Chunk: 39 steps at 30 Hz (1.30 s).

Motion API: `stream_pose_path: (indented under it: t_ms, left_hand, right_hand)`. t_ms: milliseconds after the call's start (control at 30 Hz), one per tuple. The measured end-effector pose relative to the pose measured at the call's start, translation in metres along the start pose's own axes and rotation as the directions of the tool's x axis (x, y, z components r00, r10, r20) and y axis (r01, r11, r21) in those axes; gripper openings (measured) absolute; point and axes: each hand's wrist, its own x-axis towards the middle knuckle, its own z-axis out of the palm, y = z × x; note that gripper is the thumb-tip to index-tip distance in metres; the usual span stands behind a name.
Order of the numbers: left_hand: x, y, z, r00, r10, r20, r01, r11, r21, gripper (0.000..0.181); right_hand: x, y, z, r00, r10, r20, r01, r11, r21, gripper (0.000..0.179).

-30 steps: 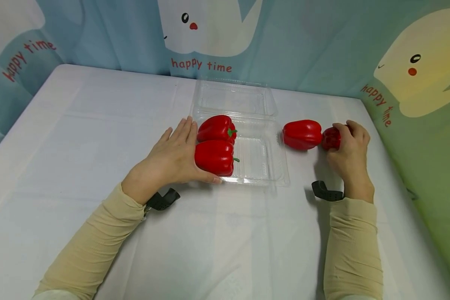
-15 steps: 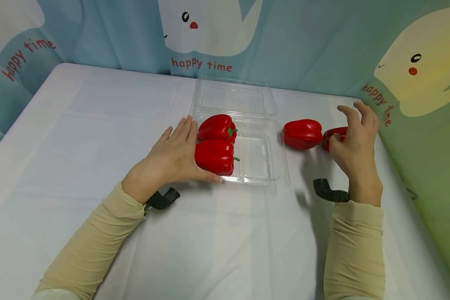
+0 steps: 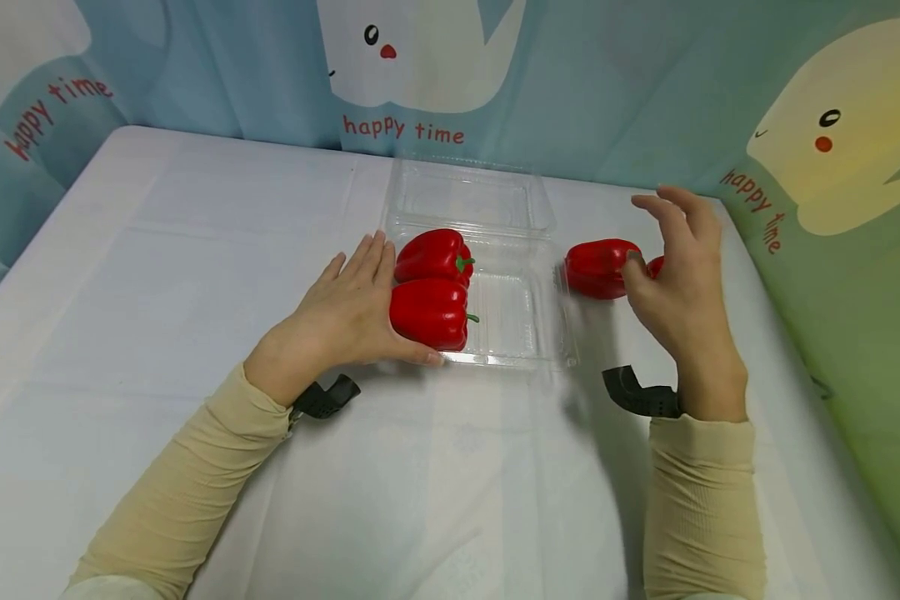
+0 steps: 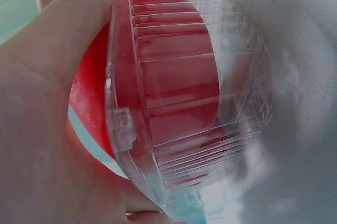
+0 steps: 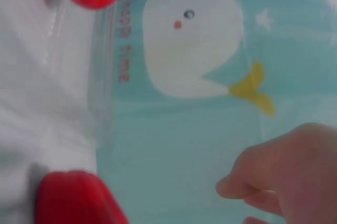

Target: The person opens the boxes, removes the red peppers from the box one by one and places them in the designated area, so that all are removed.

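Note:
My left hand (image 3: 337,312) rests against the left side of a clear plastic clamshell box (image 3: 506,312), fingers straight, thumb along the front rim. Inside its left half lie two red bell peppers, a far one (image 3: 427,255) and a near one (image 3: 426,315), green stems facing right. In the left wrist view the red of a pepper (image 4: 179,84) shows through the ribbed wall. My right hand (image 3: 682,287) is raised at the right, fingers bent and apart from the thumb, holding nothing. Behind its thumb lies a third pepper (image 3: 596,268); a fourth (image 3: 656,266) is mostly hidden by the hand.
The box's lid (image 3: 468,196) is folded back flat toward the table's rear edge. A white cloth (image 3: 450,475) covers the table. A printed curtain (image 3: 607,92) stands along the back and right sides. A black wrist mount (image 3: 641,396) sticks out from the right sleeve.
My right hand has let go of the rightmost pepper, lifted, then moved left toward the one beside it. The left hand and the box have stayed put.

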Motion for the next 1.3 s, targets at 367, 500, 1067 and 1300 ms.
stream_pose_path:
  t_ms: [367,500,1067,1300]
  left_hand:
    - [0.0,-0.002,0.001,1.0,0.0,0.003,0.0,1.0,0.004,0.138]
    - [0.0,-0.002,0.001,1.0,-0.005,0.011,0.005,1.0,0.002,0.138]
    - [0.001,-0.002,0.001,0.999,-0.024,0.036,0.024,1.0,0.007,0.138]
    - [0.0,-0.001,0.001,0.999,-0.029,0.036,0.028,0.999,0.024,0.139]
  right_hand:
    - [-0.006,-0.03,0.01,0.984,-0.143,0.108,0.136,0.988,0.067,0.057]
    - [-0.008,-0.037,0.017,0.968,-0.212,0.133,0.199,0.974,0.105,0.054]
    - [-0.024,-0.071,0.049,0.832,-0.417,0.365,0.321,0.899,0.297,0.044]
    - [-0.03,-0.081,0.064,0.763,-0.432,0.481,0.301,0.896,0.328,0.048]
